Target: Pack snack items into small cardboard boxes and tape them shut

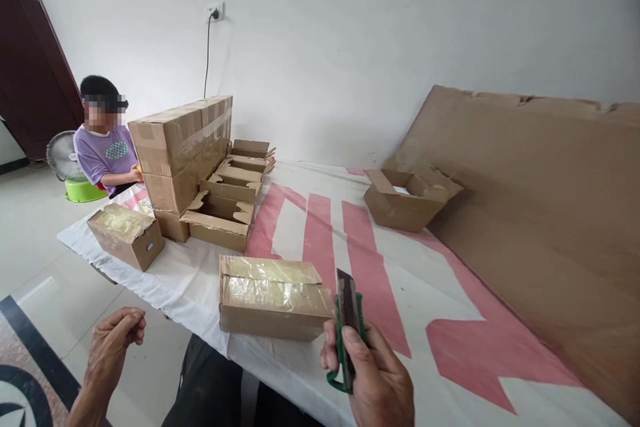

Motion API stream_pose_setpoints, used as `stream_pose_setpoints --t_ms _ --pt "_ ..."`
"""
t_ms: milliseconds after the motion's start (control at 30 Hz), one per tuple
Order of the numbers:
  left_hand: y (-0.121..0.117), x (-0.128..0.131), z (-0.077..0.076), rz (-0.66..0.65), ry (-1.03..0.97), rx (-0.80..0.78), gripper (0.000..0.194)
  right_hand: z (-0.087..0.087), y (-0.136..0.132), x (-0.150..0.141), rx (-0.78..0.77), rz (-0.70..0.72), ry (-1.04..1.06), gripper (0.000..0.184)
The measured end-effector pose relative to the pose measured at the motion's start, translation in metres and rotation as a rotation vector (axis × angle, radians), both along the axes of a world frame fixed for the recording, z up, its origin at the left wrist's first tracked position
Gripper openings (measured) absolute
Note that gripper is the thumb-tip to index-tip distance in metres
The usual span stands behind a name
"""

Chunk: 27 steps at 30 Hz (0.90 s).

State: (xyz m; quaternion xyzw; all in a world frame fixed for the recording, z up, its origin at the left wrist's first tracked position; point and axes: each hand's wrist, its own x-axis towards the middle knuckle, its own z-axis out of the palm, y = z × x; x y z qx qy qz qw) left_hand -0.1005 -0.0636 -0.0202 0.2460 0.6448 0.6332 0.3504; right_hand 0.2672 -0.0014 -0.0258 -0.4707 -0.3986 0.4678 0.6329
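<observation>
My right hand (373,373) is closed around a green-framed utility knife (349,333), its blade pointing up and away from me. Just left of the knife, at the table's near edge, lies a closed cardboard box (273,297) with shiny clear tape over its top. The knife's front overlaps the box's right end in view; whether they touch I cannot tell. My left hand (115,340) hangs off the table edge, apart from the box, its fingers curled in with nothing showing in them. Another taped box (127,233) sits at the table's left corner.
A wall of stacked closed boxes (185,140) stands at the back left, with several open boxes (220,213) beside it. One open box (405,203) rests before a large cardboard sheet (540,213). A person (107,147) sits beyond the left end, near a fan (63,155).
</observation>
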Motion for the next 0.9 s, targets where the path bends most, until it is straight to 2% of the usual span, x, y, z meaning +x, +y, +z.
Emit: stream_pose_setpoints --t_ms 233,367,433,533,667,767,900 --pt "0.000 -0.003 -0.002 -0.012 0.008 0.006 0.036 0.000 0.000 0.000 0.032 -0.004 0.002 0.048" --pt "-0.001 0.006 0.007 -0.064 0.016 0.073 0.031 0.000 -0.003 -0.003 0.015 0.028 0.046 0.044" --pt "0.000 0.019 0.014 -0.167 -0.036 0.153 0.031 0.004 -0.006 -0.013 -0.003 0.080 0.093 0.042" --pt "0.002 0.045 0.024 -0.432 -0.153 0.270 0.034 0.014 -0.012 -0.038 -0.030 0.200 0.136 0.039" --pt "0.005 0.079 0.023 -0.723 -0.229 0.370 0.039 0.031 -0.018 -0.076 -0.025 0.361 0.128 0.034" --pt "0.005 0.093 0.019 -0.807 -0.154 0.410 0.041 0.041 -0.018 -0.095 0.000 0.410 0.117 0.032" --pt "0.004 0.101 0.021 -0.845 0.089 0.338 0.051 0.044 -0.016 -0.103 0.015 0.432 0.139 0.029"
